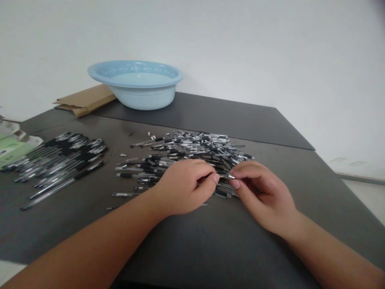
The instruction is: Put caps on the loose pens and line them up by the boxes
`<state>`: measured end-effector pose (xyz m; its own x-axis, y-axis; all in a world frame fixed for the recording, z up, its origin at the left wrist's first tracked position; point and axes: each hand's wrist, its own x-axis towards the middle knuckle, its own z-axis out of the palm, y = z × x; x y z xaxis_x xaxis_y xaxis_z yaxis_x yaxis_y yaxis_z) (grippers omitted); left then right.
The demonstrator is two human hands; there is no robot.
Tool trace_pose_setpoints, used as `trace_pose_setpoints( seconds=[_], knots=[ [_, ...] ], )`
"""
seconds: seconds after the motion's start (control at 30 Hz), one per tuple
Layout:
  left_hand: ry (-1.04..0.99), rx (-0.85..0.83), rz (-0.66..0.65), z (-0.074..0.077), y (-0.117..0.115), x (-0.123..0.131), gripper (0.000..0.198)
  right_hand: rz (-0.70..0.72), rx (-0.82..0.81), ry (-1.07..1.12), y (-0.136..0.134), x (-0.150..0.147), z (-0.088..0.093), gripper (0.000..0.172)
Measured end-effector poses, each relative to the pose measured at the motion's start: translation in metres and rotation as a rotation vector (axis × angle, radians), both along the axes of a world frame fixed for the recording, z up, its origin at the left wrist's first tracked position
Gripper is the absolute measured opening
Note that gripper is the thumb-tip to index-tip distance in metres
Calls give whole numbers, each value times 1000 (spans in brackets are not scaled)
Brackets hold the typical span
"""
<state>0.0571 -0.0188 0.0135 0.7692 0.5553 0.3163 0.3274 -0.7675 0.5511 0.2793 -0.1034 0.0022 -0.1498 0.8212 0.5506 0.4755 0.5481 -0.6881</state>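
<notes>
My left hand [189, 186] is closed around a pen [222, 176], most of it hidden inside the fingers; its thin end sticks out to the right. Against that end, the thumb and index finger of my right hand [264, 192] pinch a small shiny pen tip [230, 176]. Whether the tip is joined to the pen, I cannot tell. Behind and below both hands spreads a loose pile of pen parts [198, 146], clear barrels with black grips and silvery ends, pointing various ways.
Several pens with black grips [75, 154] lie in a rough row at the left, beside green and white packaging [18, 150]. A light blue basin [144, 96] stands at the back near a brown paper bag [90, 98]. Small loose tips [123, 155] lie on the dark table [186, 249].
</notes>
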Motion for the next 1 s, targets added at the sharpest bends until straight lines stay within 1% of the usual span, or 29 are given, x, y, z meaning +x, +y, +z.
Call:
trace_pose_setpoints(
  seconds=[0.23,0.4,0.73,1.0],
  knots=[
    [10,2,6,0,-1,0,31,13,23,-61,0,0,2,32],
    [7,-1,-10,-1,-1,0,31,8,51,-109,1,0,3,32],
    [21,-2,9,-2,-2,0,32,-7,40,-93,0,1,3,30],
    [40,14,13,-3,-1,2,33,5,60,-133,1,0,4,29]
  ],
)
